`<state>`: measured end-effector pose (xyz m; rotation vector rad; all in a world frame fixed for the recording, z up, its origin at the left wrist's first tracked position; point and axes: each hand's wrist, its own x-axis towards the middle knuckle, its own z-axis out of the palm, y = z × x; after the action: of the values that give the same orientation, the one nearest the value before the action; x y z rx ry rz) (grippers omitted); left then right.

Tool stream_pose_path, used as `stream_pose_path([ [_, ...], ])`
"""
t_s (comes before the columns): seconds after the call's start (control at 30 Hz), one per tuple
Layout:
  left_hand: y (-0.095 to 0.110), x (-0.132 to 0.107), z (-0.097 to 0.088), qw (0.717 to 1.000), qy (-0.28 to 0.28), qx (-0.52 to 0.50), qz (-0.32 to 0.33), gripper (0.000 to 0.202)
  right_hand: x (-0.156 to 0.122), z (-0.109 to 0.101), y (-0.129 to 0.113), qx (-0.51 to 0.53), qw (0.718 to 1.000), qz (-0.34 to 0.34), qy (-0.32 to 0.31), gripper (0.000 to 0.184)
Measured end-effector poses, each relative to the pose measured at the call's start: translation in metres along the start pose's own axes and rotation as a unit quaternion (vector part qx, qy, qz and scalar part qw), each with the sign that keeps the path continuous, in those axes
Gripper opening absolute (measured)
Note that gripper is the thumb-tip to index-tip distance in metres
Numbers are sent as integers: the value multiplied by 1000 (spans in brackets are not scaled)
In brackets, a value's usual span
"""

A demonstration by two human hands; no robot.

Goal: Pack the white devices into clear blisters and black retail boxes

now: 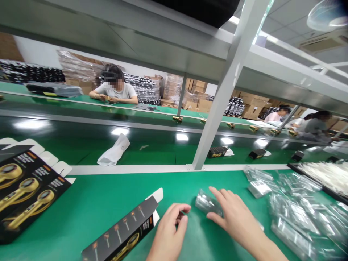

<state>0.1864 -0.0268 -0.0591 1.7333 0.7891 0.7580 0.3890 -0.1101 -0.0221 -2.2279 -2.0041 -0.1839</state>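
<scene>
My left hand is above the green table with its fingers loosely curled and a gap at the thumb, nothing visible in it. Just left of it lies a black carton with gold shower heads printed on it and white end flaps standing out. My right hand spans a clear plastic tray, its thumb and fingers on either side. The hand covers the middle of that tray. To the right, several more clear plastic trays lie in a loose pile.
Flattened printed cartons are stacked at left. A grey post rises from the table's far edge. Beyond runs a green conveyor with a white bag and black boxes. A black tray of white items stands right. Co-workers sit opposite.
</scene>
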Motion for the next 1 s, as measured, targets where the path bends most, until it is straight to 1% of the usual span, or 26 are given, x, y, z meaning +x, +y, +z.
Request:
stream_pose_path([
  [0.03, 0, -1, 0, 1000, 1, 0, 0, 19, -2, 0, 0, 1, 1000, 2, 16, 49],
  [0.07, -1, -1, 0, 1000, 4, 0, 0, 19, -4, 1, 1, 2, 1000, 1, 27, 41],
  [0.13, -3, -2, 1, 1000, 7, 1, 4, 20, -9, 3, 2, 0, 1000, -13, 28, 21],
  [0.17, -4, -2, 1, 1000, 6, 2, 7, 21, -11, 5, 3, -2, 1000, -21, 17, 17],
  [0.23, -6, 2, 3, 1000, 2, 8, 10, 28, -13, 11, 3, -8, 999, -31, 3, 17],
  [0.3, -7, 13, 7, 1000, -19, 20, 15, 48, -11, 17, 1, -8, 1000, -30, 1, 18],
  [0.37, -6, 28, 11, 996, -68, 39, 28, 73, -8, 20, -2, 5, 1000, -21, -3, 19],
  [0.43, -5, 44, 17, 991, -117, 53, 39, 86, -6, 19, -3, 37, 999, -10, -14, 23],
  [0.5, -4, 55, 22, 988, -136, 59, 36, 87, -5, 15, 0, 90, 996, -2, -22, 27],
  [0.6, -4, 60, 25, 990, -128, 59, 29, 85, -8, 6, 10, 188, 982, 18, -7, 30],
  [0.73, -5, 56, 27, 990, -122, 66, 33, 82, -7, -6, 16, 274, 956, 77, 70, 28],
  [0.8, -6, 54, 28, 990, -116, 71, 32, 81, -1, -9, 13, 295, 946, 93, 100, 27],
  [0.87, -8, 54, 29, 992, -103, 73, 27, 80, 7, -8, 7, 304, 942, 87, 109, 26],
  [0.93, -8, 53, 28, 994, -87, 62, 21, 81, 13, -4, 3, 283, 950, 65, 119, 25],
  [1.0, -6, 53, 24, 997, -77, 19, 11, 84, 15, 2, 2, 232, 962, 36, 142, 21],
])
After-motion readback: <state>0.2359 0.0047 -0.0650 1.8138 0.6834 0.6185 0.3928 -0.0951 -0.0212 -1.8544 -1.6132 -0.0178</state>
